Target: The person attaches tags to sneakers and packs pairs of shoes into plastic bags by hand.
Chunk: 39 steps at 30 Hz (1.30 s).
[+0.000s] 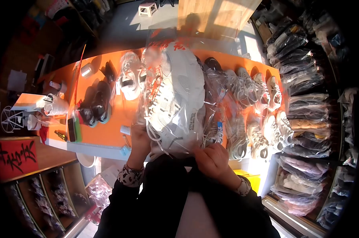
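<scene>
At the far left, a red panel with black characters (16,156) stands below the level of the orange table (118,113). On the table, moving right, a pair of dark shoes (97,102) lies near a pair of pale sneakers (130,65).

The left hand (140,139) is at the lower left edge of a clear plastic bag (163,43) marked with red print. Contact with the bag is visible; the fingertips are behind it, so the degree of closure cannot be told.

The white shoe (175,89) is inside the bag, at the centre, in front of the person and above the table. Its long axis runs away from the body, with the near end between the two hands. Reference relation: the shoe extends forward and to the right from the left hand, forward and to the left from the right hand (213,160). The left hand is the nearer of the two to the shoe body.

The right hand has its fingers curled together, clamped on the bag's lower right edge. Further right, light sneakers (262,91) stand in rows on the table, beside a rack of bagged items (308,115)
</scene>
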Available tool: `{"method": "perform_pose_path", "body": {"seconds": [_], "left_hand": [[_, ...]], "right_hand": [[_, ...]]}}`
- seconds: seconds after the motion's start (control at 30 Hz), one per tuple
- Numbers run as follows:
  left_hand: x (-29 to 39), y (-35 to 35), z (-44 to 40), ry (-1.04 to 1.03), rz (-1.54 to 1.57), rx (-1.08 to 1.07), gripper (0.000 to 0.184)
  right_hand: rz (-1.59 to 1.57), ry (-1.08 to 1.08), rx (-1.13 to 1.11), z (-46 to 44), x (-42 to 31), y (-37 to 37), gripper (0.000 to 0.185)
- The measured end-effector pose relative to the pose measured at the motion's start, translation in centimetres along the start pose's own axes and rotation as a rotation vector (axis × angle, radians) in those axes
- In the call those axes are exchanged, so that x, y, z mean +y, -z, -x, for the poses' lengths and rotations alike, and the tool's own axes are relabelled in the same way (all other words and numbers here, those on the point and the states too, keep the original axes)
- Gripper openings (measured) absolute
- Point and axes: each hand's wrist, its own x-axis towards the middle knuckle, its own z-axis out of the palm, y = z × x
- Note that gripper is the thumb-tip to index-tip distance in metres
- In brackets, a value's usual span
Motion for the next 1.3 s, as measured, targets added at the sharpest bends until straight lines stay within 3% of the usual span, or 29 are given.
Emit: {"method": "perform_pose_path", "body": {"seconds": [0.03, 0.1, 0.13, 0.2, 0.23, 0.3, 0.33, 0.4, 0.5, 0.63, 0.7, 0.83, 0.9, 0.93, 1.0, 1.13, 1.27, 1.3], "left_hand": [[-0.2, 0.1, 0.1, -0.002, -0.026, -0.014, 0.022], [-1.3, 0.4, 0.4, 0.007, 0.080, 0.017, 0.023], [-2.4, 1.2, 0.5, 0.099, 0.078, 0.009, 0.024], [-5.6, 5.7, 0.1, 0.084, -0.196, -0.192, 0.049], [-6.0, 5.4, 0.2, 0.083, -0.199, -0.189, 0.049], [-5.8, 3.5, 0.2, 0.039, 0.214, -0.133, 0.034], [-6.2, 3.9, 0.2, 0.038, 0.213, -0.132, 0.034], [-7.5, 4.9, 0.5, 0.290, 0.354, -0.034, 0.053], [-5.2, 2.4, -0.4, 0.215, 0.610, -0.120, 0.042], [-7.9, 2.6, -1.2, 0.188, 0.406, -0.064, 0.042], [-7.7, 3.2, -1.4, 0.302, 0.709, -0.016, 0.042], [-2.9, 1.5, -0.6, 0.223, 0.464, 0.042, 0.039], [-2.5, 0.9, -0.3, 0.099, 0.346, 0.058, 0.034], [-2.6, 1.1, -0.4, 0.100, 0.346, 0.058, 0.034], [-2.9, 1.5, -0.6, 0.162, 0.368, 0.042, 0.033], [-3.3, 1.9, -0.8, 0.200, 0.303, 0.028, 0.037], [-1.5, 1.2, -0.5, 0.238, 0.418, 0.006, 0.035], [-1.5, 1.3, -0.3, 0.272, 0.565, -0.029, 0.035]], "right_hand": [[0.001, -0.002, 0.002, 0.2, 0.1, -0.2, 0.031], [0.076, -0.257, 0.105, 0.4, 0.2, -0.8, 0.037], [0.074, -0.258, 0.103, 0.4, 0.1, -1.1, 0.037], [-0.112, -0.581, 0.180, 0.0, 0.3, -1.9, 0.042], [-0.116, -0.580, 0.180, -0.3, 0.3, -1.9, 0.042], [-0.241, -0.730, 0.019, -1.1, 0.1, -1.7, 0.033], [-0.242, -0.729, 0.019, -0.8, 0.3, -2.3, 0.033], [-0.196, -0.641, -0.047, 0.7, 1.0, -4.3, 0.025], [-0.270, -0.624, -0.131, 2.4, 1.4, -6.3, 0.019], [-0.226, -0.610, -0.198, 3.3, 0.5, -6.5, 0.021], [-0.310, -0.611, -0.316, 3.1, -0.2, -5.4, 0.020], [-0.313, -0.514, -0.358, 4.3, -1.0, -4.4, 0.023], [-0.365, -0.836, -0.076, 0.9, -2.2, -1.8, 0.029], [-0.365, -0.837, -0.077, -0.1, -2.2, -1.1, 0.029], [-0.349, -0.643, 0.185, -1.5, -1.9, -0.2, 0.037], [-0.259, -0.476, 0.209, -1.6, -1.4, 0.6, 0.040], [-0.209, -0.420, 0.127, -2.0, -1.4, 0.7, 0.043], [-0.199, -0.415, 0.129, -2.0, -1.4, 0.6, 0.044]]}}
